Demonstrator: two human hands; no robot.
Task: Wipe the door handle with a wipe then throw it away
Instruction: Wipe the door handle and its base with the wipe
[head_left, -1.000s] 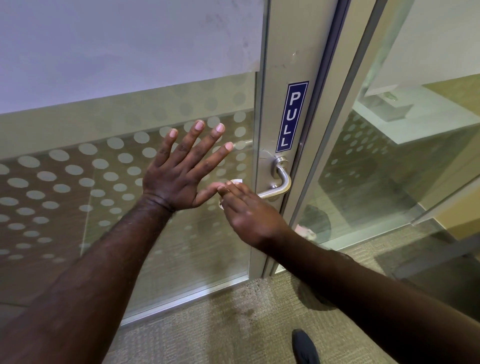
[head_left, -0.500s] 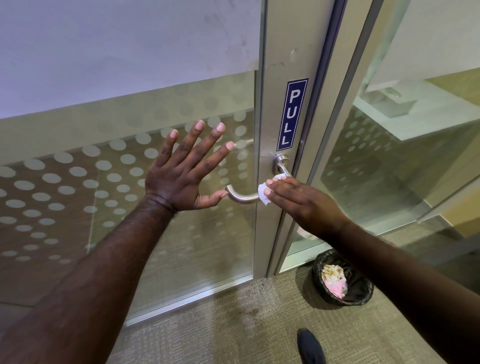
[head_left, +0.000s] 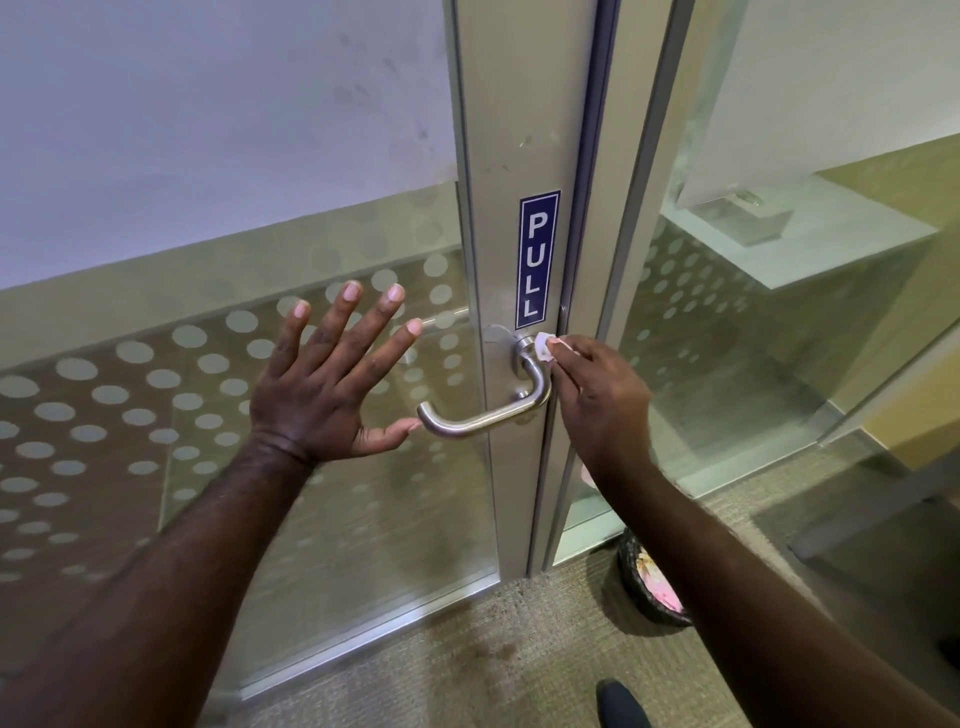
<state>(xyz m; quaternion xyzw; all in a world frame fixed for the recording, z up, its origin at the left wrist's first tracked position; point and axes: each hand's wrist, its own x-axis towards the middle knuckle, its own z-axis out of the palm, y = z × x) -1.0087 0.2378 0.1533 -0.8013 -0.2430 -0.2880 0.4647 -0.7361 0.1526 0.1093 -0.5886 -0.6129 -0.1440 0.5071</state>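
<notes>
Right hand (head_left: 597, 395) pinches a small white wipe (head_left: 544, 347) at the fingertips, fingers closed on it, and presses it against the top of the handle (head_left: 488, 415) — right where the lever's neck meets the door frame (head_left: 498, 234), just below the blue PULL sticker (head_left: 538, 260). Only a scrap of the wipe shows past the fingers.

Left hand (head_left: 317, 395) is flat and open, fingers spread, palm against the dotted glass (head_left: 130, 389) left of the handle. It holds nothing; its thumb tip sits just beside the lever's free end — touching or not, cannot tell.

The lever itself runs roughly level, bare metal from the thumb to the bend.

On the carpet (head_left: 467, 675) by the frame's foot, below the right forearm, a dark-lined bin (head_left: 644, 587) with pink and pale scraps inside, partly hidden by the arm. A dark shoe tip (head_left: 621, 704) at bottom edge.
</notes>
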